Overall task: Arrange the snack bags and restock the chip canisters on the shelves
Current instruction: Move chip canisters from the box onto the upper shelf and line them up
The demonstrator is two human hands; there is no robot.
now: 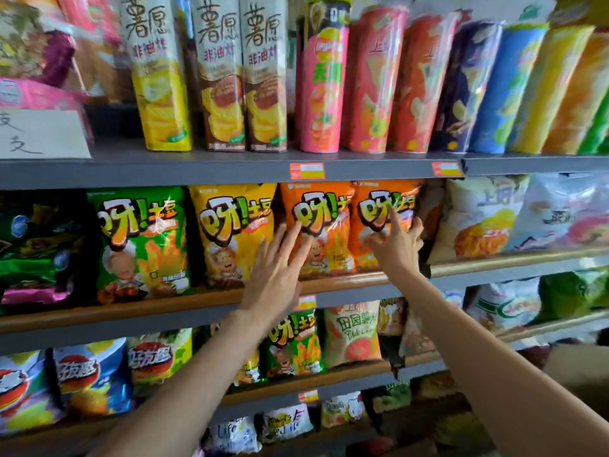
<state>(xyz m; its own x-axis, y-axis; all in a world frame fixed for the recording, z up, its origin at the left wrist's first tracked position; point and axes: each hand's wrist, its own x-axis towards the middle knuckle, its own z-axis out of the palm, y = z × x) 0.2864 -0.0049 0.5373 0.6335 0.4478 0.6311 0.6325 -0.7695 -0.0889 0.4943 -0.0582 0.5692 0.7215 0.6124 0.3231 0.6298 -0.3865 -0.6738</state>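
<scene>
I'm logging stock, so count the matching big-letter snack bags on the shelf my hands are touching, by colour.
Green bag: 1
Yellow bag: 1
Orange bags: 2
Total: 4

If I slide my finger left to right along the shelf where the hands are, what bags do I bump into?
Dark green bag → green bag → yellow bag → first orange bag, under the left hand → second orange bag, under the right hand → white bag → pale blue bag.
</scene>
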